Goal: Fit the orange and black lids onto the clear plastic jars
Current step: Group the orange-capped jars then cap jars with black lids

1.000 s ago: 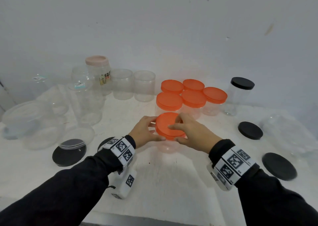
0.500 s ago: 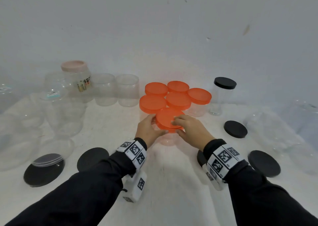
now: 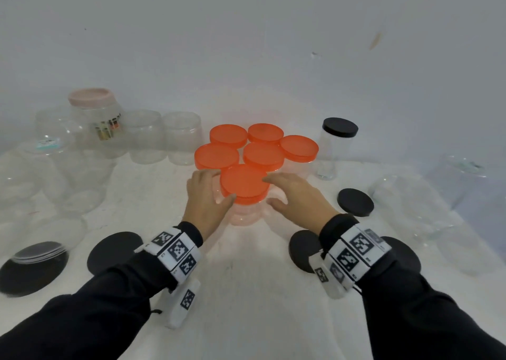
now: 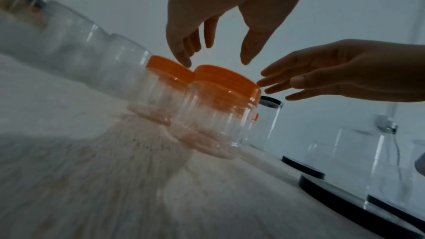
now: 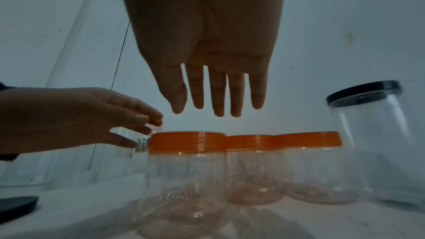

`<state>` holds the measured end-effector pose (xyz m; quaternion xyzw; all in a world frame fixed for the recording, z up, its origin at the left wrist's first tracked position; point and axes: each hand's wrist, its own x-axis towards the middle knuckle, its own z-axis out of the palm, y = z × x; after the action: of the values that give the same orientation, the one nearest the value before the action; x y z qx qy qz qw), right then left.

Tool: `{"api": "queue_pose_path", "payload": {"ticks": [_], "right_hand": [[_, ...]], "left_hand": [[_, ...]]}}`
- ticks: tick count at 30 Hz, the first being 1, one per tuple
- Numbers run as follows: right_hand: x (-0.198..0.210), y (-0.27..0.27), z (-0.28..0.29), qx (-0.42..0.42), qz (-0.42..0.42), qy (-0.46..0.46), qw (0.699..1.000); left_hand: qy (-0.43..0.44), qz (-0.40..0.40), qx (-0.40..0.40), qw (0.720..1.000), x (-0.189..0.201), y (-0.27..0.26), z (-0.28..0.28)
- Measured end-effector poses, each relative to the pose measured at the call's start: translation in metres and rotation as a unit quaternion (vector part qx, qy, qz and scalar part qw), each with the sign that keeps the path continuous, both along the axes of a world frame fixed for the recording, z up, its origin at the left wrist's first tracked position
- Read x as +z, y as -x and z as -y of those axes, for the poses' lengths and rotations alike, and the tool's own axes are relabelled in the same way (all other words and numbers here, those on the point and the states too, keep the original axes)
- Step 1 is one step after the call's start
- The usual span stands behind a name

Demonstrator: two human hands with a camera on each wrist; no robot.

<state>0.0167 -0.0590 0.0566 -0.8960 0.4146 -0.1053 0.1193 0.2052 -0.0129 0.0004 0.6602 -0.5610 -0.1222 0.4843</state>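
A clear plastic jar (image 3: 243, 216) with an orange lid (image 3: 242, 183) on it stands at the front of a cluster of orange-lidded jars (image 3: 262, 154). My left hand (image 3: 216, 187) is beside its left side with straight fingers, the thumb near the lid's rim. My right hand (image 3: 282, 192) is at its right side, fingers also straight. In the left wrist view my left hand (image 4: 214, 55) hovers over the lids and my right hand (image 4: 299, 83) reaches the lid's edge. In the right wrist view my right hand (image 5: 216, 104) hangs above the lid (image 5: 186, 142). Neither hand grips anything.
A tall jar with a black lid (image 3: 339, 128) stands at the right of the cluster. Loose black lids (image 3: 355, 202) (image 3: 115, 253) (image 3: 299, 253) lie on the white table (image 3: 246, 291). Open clear jars (image 3: 147, 138) and a pink-lidded jar (image 3: 93, 113) stand at the back left. Large clear jars (image 3: 410, 209) stand at the right.
Both hands held the orange lid and jar and slid it back against the cluster. They have now let go and their fingers have straightened beside it.
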Motion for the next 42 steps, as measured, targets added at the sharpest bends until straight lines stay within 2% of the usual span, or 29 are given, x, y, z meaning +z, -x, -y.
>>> {"api": "queue_pose_path", "payload": {"ticks": [2,5,8,11,14,18,22,26,31,35,38,42], "right_hand": [[0.004,0.029,0.003,-0.026,0.002,0.015,1.0],[0.007,0.082,0.015,-0.097,-0.023,0.018,0.995],[0.005,0.134,0.032,-0.189,-0.056,0.02,0.98],[-0.003,0.177,0.048,-0.258,-0.09,0.026,0.962],[-0.013,0.206,0.058,-0.286,-0.128,0.037,0.949],[-0.021,0.221,0.065,-0.29,-0.136,0.014,0.947],[-0.028,0.224,0.068,-0.269,-0.146,-0.012,0.952],[-0.032,0.224,0.069,-0.263,-0.183,0.008,0.947],[-0.031,0.225,0.067,-0.262,-0.157,0.023,0.952],[-0.022,0.221,0.058,-0.237,-0.088,0.042,0.967],[-0.014,0.214,0.051,-0.203,-0.006,0.036,0.979],[-0.01,0.197,0.044,-0.164,0.119,-0.045,0.978]], "left_hand": [[0.041,0.033,-0.011,0.999,0.006,0.011,-0.006],[0.039,0.074,-0.113,0.99,0.011,0.042,-0.007],[-0.045,0.14,-0.234,0.961,0.009,0.073,0.001],[-0.151,0.192,-0.312,0.918,0.006,0.097,0.011],[-0.227,0.245,-0.337,0.88,0.001,0.118,0.019],[-0.283,0.31,-0.348,0.838,-0.006,0.131,0.025],[-0.325,0.322,-0.343,0.82,-0.009,0.137,0.024],[-0.338,0.312,-0.326,0.826,-0.01,0.142,0.022],[-0.325,0.284,-0.29,0.854,-0.008,0.144,0.021],[-0.282,0.24,-0.256,0.893,-0.005,0.14,0.02],[-0.247,0.2,-0.237,0.918,0.002,0.136,0.02],[-0.17,0.137,-0.198,0.955,0.014,0.131,0.019]]}}
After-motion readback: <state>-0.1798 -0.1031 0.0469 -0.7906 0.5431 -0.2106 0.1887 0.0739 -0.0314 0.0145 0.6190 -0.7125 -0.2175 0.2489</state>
